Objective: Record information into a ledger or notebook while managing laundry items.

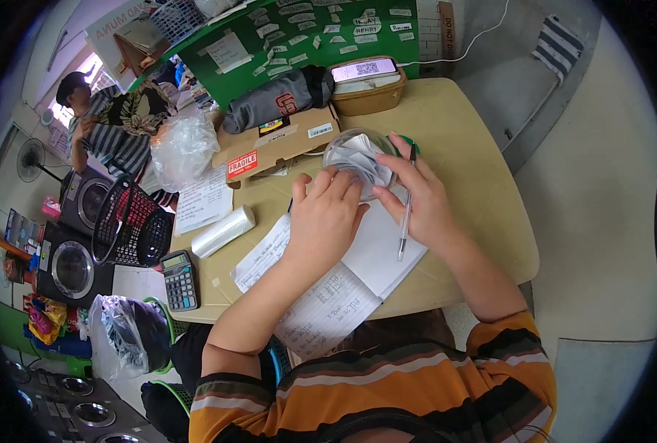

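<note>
A round clear container (351, 151) with folded paper slips (360, 159) stands near the table's middle. My left hand (323, 214) reaches its front edge, fingers bent and their tips at the slips; what they grip, if anything, is hidden. My right hand (424, 203) curls round the container's right side, holding a clear pen (405, 238) upright along the fingers. Below both hands lies an open notebook (328, 306) with handwritten pages. A plastic roll (221, 231) and a calculator (179, 280) lie to the left.
A cardboard box (269, 148), grey pouch (262, 107), tan basket with a phone (376, 96), plastic bag (181, 151) and paper sheet (203, 199) line the table's back. Left are a black basket (122, 221), washing machines (74, 269) and a person (92, 133) holding fabric.
</note>
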`<state>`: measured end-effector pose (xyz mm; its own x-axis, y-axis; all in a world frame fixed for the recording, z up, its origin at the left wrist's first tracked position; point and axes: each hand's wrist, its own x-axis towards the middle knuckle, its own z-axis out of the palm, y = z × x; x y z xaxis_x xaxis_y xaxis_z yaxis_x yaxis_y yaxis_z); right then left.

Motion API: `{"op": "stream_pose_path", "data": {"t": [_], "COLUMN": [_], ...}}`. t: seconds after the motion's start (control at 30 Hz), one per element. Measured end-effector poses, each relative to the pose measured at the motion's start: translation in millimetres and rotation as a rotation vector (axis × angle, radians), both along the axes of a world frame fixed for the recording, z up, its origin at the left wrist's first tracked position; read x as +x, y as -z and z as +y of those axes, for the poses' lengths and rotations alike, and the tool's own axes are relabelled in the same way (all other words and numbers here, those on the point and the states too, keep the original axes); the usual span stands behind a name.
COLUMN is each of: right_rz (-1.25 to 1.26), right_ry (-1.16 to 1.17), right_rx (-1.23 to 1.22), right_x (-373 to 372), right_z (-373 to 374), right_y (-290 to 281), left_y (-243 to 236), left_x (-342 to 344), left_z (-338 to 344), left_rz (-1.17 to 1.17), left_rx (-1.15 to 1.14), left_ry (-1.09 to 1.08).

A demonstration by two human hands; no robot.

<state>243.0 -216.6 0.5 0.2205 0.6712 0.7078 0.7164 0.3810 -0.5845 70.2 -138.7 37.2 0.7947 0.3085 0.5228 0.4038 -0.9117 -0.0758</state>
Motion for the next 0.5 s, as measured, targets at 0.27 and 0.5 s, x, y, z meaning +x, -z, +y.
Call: {"op": "stream_pose_path", "data": {"t": [0.27, 0.5], "right_rz": [-0.051, -0.102], "right_ry": [-0.052, -0.044], "right_rx": [-0.041, 0.012], "right_x": [0.8, 4.4], "right_z": [-1.4, 0.6], "right_y": [4.0, 8.6], "left_y": [3.8, 4.9], "left_x": [3.8, 4.1], "left_z": [-1.8, 6.4], "left_rz": [0.088, 0.047], "left_rx": [0.002, -0.011], "left_ry": [-0.076, -0.044]}}
